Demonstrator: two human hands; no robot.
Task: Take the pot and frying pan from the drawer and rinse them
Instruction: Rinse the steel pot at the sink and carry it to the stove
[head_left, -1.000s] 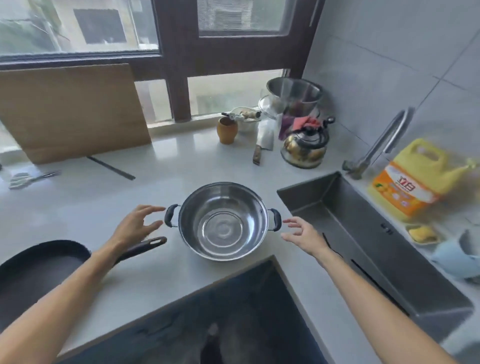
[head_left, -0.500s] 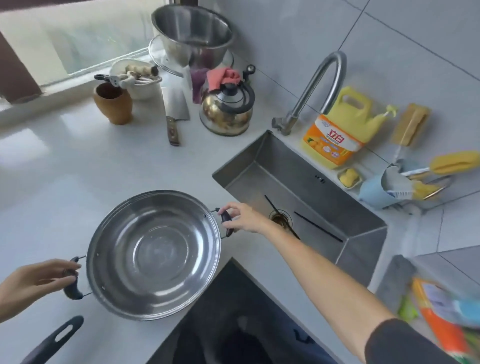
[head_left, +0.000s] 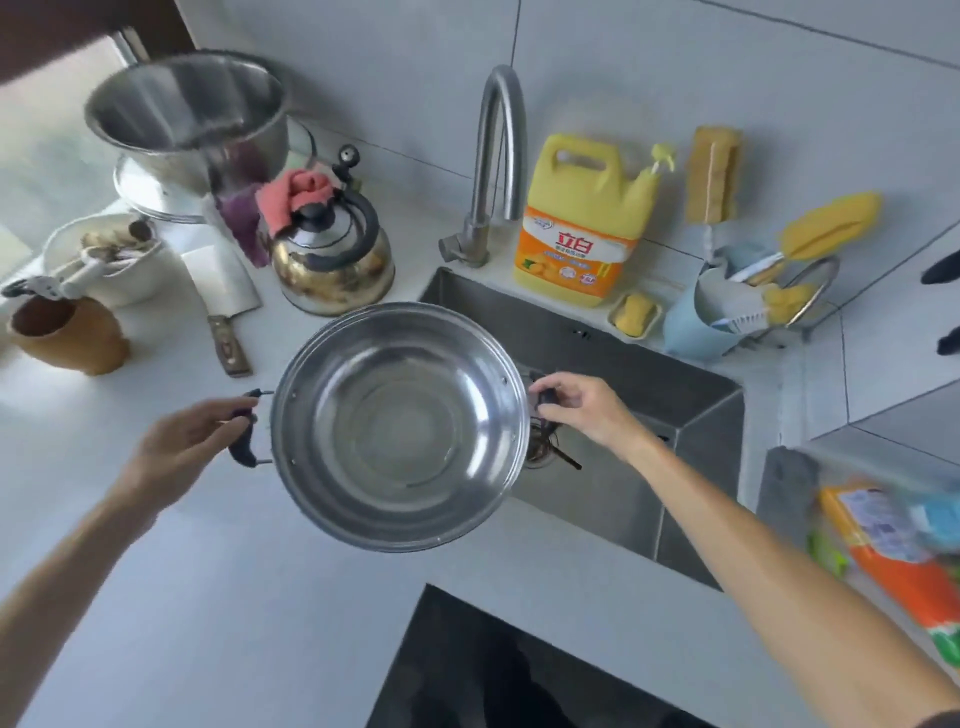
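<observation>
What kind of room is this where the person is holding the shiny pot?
Most likely a home kitchen: there's a steel sink with a curved faucet, a kettle on the counter, and a yellow dish soap jug.

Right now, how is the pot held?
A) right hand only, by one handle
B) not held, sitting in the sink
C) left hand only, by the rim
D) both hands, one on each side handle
D: the left hand grips one black handle and the right hand pinches the other, with the pot partly over the sink edge.
</observation>
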